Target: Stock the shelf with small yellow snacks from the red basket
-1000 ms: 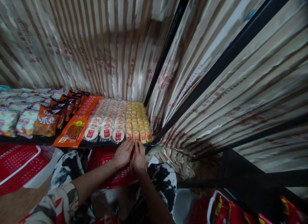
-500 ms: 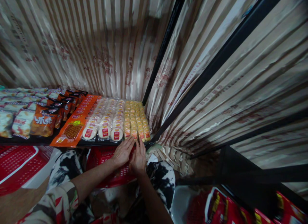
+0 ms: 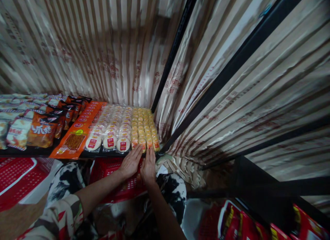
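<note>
Small yellow-wrapped snack packets [image 3: 143, 130] stand in tight rows at the right end of a black shelf [image 3: 89, 154]. My left hand [image 3: 131, 163] lies with fingers stretched out, tips against the front of these packets. Beside it my right hand [image 3: 148, 168] also has its fingers straight, tips touching the front packets further right. Neither hand is wrapped round anything. Just left of the yellow rows are clear-wrapped round white crackers [image 3: 123, 144] with red labels, also in rows.
An orange snack bag [image 3: 70, 140] and other packaged snacks [image 3: 42, 131] fill the shelf's left. A red basket [image 3: 108, 166] is below my hands; another red basket [image 3: 18, 178] stands left. Black posts [image 3: 175, 54] rise before striped curtains [image 3: 116, 44]. Red packets [image 3: 232, 221] lie lower right.
The view has shifted slightly, moving the shelf goods a little left in the picture. Both hands stay at the front of the yellow packets, fingers straight.
</note>
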Demonstrator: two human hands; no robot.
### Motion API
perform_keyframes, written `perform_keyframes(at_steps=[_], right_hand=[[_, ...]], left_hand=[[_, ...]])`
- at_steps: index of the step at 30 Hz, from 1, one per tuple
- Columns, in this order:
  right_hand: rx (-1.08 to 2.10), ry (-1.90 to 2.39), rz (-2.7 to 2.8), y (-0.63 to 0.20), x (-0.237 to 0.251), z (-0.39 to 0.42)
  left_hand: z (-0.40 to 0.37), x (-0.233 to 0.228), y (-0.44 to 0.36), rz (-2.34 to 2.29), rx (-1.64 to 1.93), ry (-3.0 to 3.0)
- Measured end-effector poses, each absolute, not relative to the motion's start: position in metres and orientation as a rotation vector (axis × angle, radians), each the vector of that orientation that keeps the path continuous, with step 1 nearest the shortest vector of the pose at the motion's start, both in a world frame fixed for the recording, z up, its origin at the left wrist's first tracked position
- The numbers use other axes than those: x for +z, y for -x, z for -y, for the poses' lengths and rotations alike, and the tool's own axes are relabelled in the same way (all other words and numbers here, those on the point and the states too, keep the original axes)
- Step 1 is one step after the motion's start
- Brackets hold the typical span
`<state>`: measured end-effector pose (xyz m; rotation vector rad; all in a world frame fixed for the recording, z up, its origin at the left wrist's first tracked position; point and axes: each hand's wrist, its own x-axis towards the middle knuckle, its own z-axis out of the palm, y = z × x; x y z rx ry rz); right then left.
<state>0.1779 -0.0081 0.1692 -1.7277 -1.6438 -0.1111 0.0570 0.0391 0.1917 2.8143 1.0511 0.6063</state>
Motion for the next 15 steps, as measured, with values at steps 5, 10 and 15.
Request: perform_keyframes(at_steps=[5,10,15], right_hand=[[-0.07,1.79,1.465,-0.17,0.176,0.004],[-0.001,1.843,1.338,-0.17,0.176,-0.012],[-0.002,1.836,1.376,-0.175,0.174,-0.019]], left_hand=[[-0.039,0.187,-0.058,-1.04,0.702,-2.824],[-0.038,0.182,-0.061,-1.003,0.668,-2.857],[-0.041,0.179,-0.062,-1.008,0.654,-2.857]])
